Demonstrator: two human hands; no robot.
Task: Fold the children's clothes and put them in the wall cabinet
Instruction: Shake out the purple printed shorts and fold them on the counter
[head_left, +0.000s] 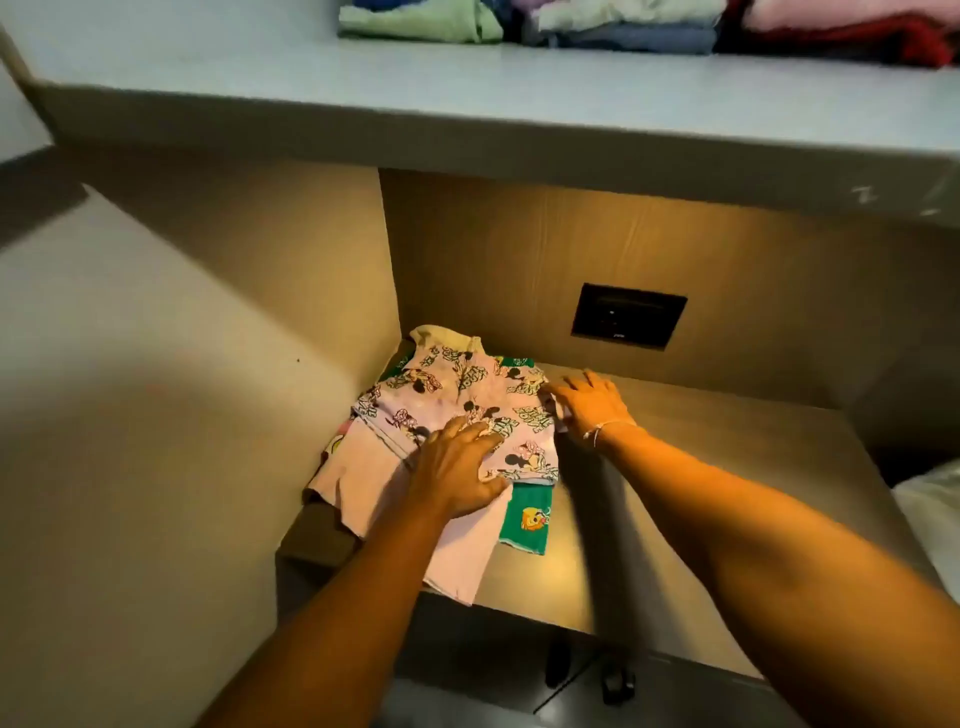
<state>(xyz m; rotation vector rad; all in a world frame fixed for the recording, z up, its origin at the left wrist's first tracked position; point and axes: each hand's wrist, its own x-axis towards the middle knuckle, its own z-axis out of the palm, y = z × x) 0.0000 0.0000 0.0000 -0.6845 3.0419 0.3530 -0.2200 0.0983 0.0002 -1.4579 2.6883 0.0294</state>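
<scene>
Left hand (457, 470) lies flat, fingers spread, pressing the pink printed garment (457, 410) atop a small pile in the lower cabinet shelf's (675, 467) left rear corner, right hand (589, 408) open against its right edge, green garment (524, 519) underneath.

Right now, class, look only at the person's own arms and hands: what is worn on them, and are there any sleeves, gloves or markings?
Both forearms are bare: no sleeves reach into view and no gloves cover either hand. The right hand has a thin, pale string bracelet around its wrist, with a loose end trailing. The left hand and its wrist carry nothing visible: no ring, watch or band. No markings show.
</scene>
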